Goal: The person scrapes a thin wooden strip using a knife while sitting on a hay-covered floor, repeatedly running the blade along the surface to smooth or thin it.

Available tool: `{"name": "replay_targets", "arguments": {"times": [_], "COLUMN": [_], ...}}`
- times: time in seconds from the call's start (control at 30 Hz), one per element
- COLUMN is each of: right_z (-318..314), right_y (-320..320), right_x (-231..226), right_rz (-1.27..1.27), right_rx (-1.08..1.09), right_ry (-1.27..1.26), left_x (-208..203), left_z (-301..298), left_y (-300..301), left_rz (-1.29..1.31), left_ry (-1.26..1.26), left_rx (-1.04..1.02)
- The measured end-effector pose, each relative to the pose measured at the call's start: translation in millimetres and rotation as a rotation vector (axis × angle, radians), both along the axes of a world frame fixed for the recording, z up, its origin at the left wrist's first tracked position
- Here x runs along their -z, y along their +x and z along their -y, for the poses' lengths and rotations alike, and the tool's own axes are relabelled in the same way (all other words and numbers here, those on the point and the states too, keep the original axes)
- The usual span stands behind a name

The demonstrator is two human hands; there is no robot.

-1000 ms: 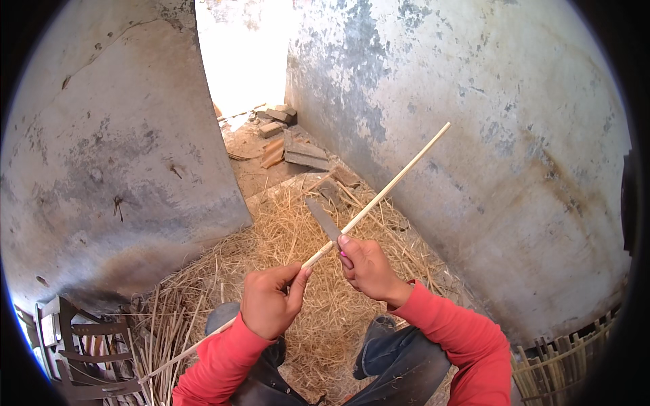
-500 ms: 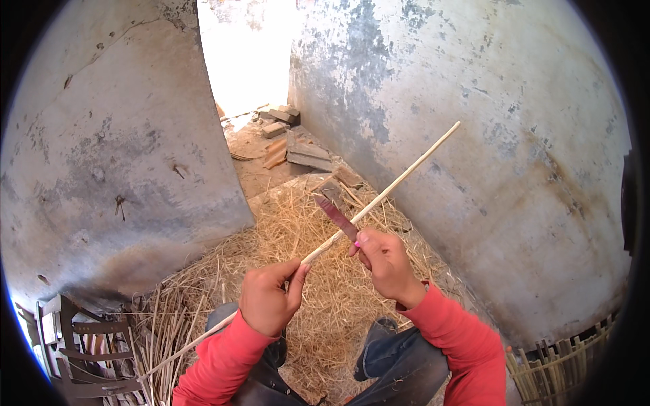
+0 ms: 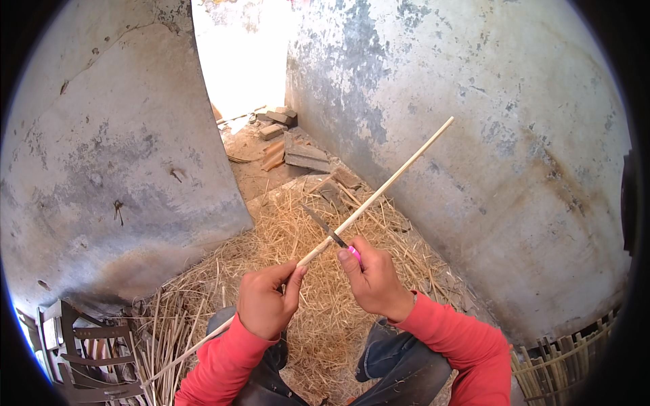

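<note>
Left hand (image 3: 267, 298) clamped round the pale stick (image 3: 393, 181), which slants out ahead of it; right hand (image 3: 371, 277) gripping the knife (image 3: 336, 239), blade across the stick. Should it skid back, I reckon it could nick the left hand.

The left hand (image 3: 269, 299) is gripping a pale, slender stick (image 3: 399, 174), which is slanting from the lower left up toward the right. The right hand (image 3: 376, 279) is holding a knife (image 3: 322, 222) by its pink handle, and the blade is crossing the stick just beyond the left hand, pointing up and leftward. Red sleeves (image 3: 450, 338) are covering both forearms. Straw (image 3: 317, 298) is lying around the legs (image 3: 406, 358), a slatted dark frame (image 3: 98, 333) is standing at lower left, and blocks (image 3: 306, 158) are resting near a bright opening (image 3: 244, 54) between weathered walls (image 3: 474, 142).
</note>
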State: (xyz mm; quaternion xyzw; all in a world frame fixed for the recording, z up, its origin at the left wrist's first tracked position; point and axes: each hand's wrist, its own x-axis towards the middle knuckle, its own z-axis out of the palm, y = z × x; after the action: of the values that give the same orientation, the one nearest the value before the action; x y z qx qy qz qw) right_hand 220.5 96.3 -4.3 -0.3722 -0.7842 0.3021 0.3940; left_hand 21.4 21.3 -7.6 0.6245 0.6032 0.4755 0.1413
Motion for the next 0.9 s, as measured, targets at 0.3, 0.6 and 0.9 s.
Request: {"name": "replay_targets", "arguments": {"times": [0.3,0.6,0.9], "right_z": [-1.1,-2.9,-22.8], "right_y": [-2.7,-5.0,-0.5], "right_x": [9.8,20.1,31.7], "right_rz": [0.024,0.081,0.296], "right_rx": [-0.02,0.037,0.087], "right_ry": [0.089,0.137,0.507], "left_x": [-4.6,-1.5,-7.1], "left_z": [0.4,3.4,9.5], "left_y": [2.9,8.1,9.0], "left_rz": [-0.021,-0.005,-0.102], "left_ry": [0.025,0.071,0.007], "left_rx": [0.012,-0.001,0.003]}}
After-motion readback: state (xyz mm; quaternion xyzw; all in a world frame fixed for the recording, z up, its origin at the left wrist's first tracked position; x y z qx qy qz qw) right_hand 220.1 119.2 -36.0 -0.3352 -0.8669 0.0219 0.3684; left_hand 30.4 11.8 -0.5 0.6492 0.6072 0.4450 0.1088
